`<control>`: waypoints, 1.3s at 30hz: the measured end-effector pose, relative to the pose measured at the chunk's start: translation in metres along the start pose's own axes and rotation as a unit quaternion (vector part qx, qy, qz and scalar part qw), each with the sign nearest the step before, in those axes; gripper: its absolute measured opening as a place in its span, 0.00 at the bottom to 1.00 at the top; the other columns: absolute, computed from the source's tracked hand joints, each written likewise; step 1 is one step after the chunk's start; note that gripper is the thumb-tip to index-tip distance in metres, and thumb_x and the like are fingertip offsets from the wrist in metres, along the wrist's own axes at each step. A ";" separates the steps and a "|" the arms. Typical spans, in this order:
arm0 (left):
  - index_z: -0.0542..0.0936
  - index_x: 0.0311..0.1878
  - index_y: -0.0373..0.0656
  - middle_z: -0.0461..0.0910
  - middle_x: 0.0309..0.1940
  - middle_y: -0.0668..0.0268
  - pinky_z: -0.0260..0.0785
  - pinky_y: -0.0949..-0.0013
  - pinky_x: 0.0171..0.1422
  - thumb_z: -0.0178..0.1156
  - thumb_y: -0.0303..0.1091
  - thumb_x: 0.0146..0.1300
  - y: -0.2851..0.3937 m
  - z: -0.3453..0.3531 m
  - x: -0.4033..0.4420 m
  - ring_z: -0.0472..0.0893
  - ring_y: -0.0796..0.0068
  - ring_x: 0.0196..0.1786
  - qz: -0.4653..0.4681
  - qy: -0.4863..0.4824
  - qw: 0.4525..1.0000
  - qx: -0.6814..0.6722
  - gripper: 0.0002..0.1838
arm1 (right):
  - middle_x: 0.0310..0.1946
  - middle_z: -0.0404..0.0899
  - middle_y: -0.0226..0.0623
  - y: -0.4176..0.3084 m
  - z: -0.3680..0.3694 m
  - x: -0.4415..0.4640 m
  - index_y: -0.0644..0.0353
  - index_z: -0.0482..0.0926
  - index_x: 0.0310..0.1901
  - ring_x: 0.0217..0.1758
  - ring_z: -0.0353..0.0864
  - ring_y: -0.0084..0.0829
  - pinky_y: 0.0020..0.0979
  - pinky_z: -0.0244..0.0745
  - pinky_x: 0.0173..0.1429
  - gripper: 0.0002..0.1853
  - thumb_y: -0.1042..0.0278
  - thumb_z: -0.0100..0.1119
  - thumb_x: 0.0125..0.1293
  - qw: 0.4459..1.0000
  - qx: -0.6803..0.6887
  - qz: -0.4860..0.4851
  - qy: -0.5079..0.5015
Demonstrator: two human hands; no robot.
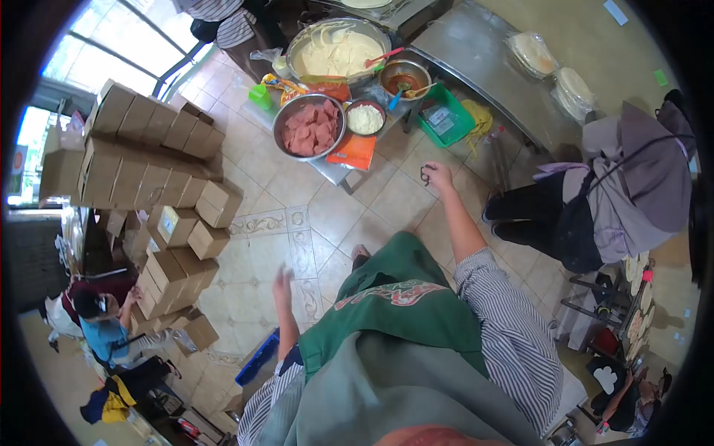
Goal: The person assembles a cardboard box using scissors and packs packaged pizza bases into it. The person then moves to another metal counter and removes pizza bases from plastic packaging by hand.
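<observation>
My right hand (440, 177) is stretched forward over the tiled floor, closed on a small dark looped object (426, 174) that looks like scissors. Its far part is too small to make out. Low on the left, my left hand (282, 285) hangs over the floor with fingers extended and nothing in it, slightly blurred. Ahead, a metal bowl of pink meat-like slices (309, 128) stands on a low table (336, 172). Beside it are a small bowl of white filling (365, 118) and an orange packet (352, 152).
A large basin of pale batter (336, 52) and a bowl of red sauce (404, 80) stand behind. A green crate (442, 119) sits right of them. Stacked cartons (141, 167) fill the left. One person (617, 186) stands at right, another (104, 320) by the cartons.
</observation>
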State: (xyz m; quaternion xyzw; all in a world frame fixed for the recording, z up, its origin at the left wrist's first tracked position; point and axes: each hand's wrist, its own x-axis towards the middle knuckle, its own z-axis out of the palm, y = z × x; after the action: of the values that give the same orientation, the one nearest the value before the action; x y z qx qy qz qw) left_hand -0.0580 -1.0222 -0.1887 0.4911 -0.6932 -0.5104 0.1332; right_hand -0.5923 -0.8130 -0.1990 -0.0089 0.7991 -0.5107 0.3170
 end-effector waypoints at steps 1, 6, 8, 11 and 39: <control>0.66 0.65 0.39 0.79 0.50 0.57 0.65 0.68 0.59 0.49 0.41 0.69 0.071 0.000 0.027 0.77 0.69 0.52 -0.052 -0.017 0.988 -0.145 0.25 | 0.33 0.79 0.32 0.001 0.007 0.027 0.60 0.77 0.49 0.25 0.76 0.22 0.25 0.70 0.25 0.16 0.74 0.58 0.58 1.000 -0.009 -0.010 0.013; 0.64 0.67 0.43 0.77 0.52 0.57 0.62 0.65 0.64 0.46 0.41 0.72 0.196 0.042 0.097 0.76 0.69 0.55 0.008 -0.056 0.991 -0.119 0.24 | 0.36 0.79 0.34 -0.022 0.038 0.131 0.60 0.76 0.51 0.28 0.78 0.22 0.26 0.72 0.27 0.18 0.77 0.56 0.58 0.999 -0.025 0.031 -0.018; 0.67 0.64 0.39 0.79 0.50 0.58 0.63 0.68 0.63 0.46 0.38 0.71 0.171 0.069 0.089 0.76 0.70 0.55 -0.054 -0.043 0.996 -0.058 0.22 | 0.40 0.79 0.36 -0.037 0.052 0.179 0.59 0.74 0.54 0.33 0.78 0.24 0.26 0.74 0.31 0.21 0.79 0.55 0.57 0.995 -0.069 0.039 -0.058; 0.68 0.62 0.36 0.80 0.49 0.59 0.63 0.69 0.63 0.49 0.42 0.70 0.063 0.096 0.029 0.77 0.67 0.53 -0.142 -0.061 0.975 0.162 0.24 | 0.43 0.77 0.37 -0.016 0.080 0.235 0.58 0.69 0.60 0.42 0.77 0.28 0.28 0.76 0.43 0.26 0.81 0.55 0.57 0.993 0.019 -0.099 -0.054; 0.73 0.58 0.35 0.81 0.43 0.60 0.68 0.71 0.54 0.48 0.39 0.71 0.436 0.329 0.287 0.78 0.75 0.47 0.025 -0.403 0.912 0.066 0.20 | 0.47 0.75 0.30 -0.090 -0.374 0.263 0.48 0.69 0.58 0.48 0.74 0.25 0.35 0.73 0.50 0.28 0.47 0.62 0.59 0.821 0.505 0.042 0.263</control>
State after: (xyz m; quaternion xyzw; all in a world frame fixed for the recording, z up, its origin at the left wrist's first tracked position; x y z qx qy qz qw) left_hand -0.6597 -1.0679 -0.0602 0.2336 -0.7323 -0.6146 -0.1775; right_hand -1.0226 -0.6416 -0.1524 0.3208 0.4816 -0.8120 0.0764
